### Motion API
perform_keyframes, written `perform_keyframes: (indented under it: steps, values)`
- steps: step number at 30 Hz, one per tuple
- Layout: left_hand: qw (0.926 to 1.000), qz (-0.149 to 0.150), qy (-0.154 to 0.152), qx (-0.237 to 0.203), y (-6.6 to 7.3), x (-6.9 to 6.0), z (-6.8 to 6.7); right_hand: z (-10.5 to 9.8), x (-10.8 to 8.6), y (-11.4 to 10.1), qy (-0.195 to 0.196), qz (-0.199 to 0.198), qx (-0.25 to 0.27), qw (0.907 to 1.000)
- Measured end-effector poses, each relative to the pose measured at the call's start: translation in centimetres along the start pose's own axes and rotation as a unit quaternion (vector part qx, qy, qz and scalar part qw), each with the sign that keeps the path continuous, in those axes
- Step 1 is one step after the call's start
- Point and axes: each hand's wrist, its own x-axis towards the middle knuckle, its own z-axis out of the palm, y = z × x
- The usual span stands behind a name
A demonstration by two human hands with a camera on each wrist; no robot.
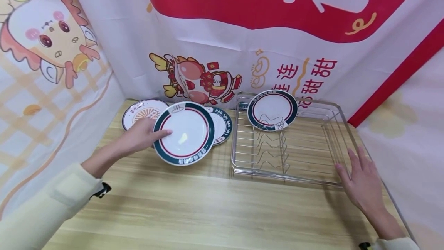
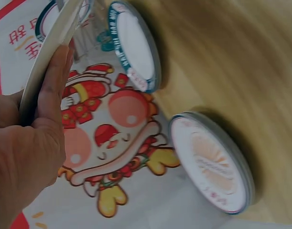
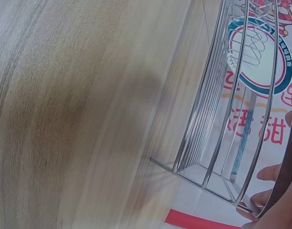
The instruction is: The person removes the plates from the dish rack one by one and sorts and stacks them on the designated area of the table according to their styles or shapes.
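My left hand grips the left edge of a white plate with a dark green rim and a red ring, thumb on its face. The plate is in the air, partly covering a green-rimmed plate behind it; in the left wrist view it shows edge-on. A similar plate leans upright at the back of a wire dish rack. My right hand rests on the rack's right side near the front corner, fingers extended and thumb inward; the right wrist view shows only some fingertips.
A plate with an orange sunburst lies on the wooden table at the back left. A printed cloth hangs close behind the rack and plates. More cloth borders the table on the left and right.
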Motion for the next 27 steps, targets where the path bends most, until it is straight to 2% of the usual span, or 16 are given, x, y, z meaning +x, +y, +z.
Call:
perform_keyframes:
  steps: [3, 6, 11, 18, 25, 27]
  values:
    - [0.9980, -0.031, -0.038, -0.039, -1.7, -0.7, 0.7, 0.0, 0.0, 0.0, 0.000, 0.000, 0.002, 1.0000]
    - [0.9929, -0.059, -0.072, -0.073, -3.4, -1.5, 1.6, 0.0, 0.0, 0.0, -0.001, 0.001, 0.002, 1.0000]
    - [0.9851, -0.080, -0.109, -0.106, -5.8, -2.3, 3.4, 0.0, 0.0, 0.2, -0.006, 0.001, 0.002, 1.0000]
    - [0.9774, -0.096, -0.139, -0.127, -7.5, -2.6, 4.8, 0.2, 0.1, 0.3, -0.005, 0.002, 0.004, 1.0000]
    - [0.9636, -0.118, -0.169, -0.170, -8.9, -2.4, 5.9, 0.0, 0.0, 0.0, -0.006, 0.003, 0.002, 1.0000]
    - [0.9622, -0.126, -0.170, -0.171, -9.1, -2.4, 6.2, 0.0, -0.1, -0.1, -0.009, 0.005, -0.001, 0.9999]
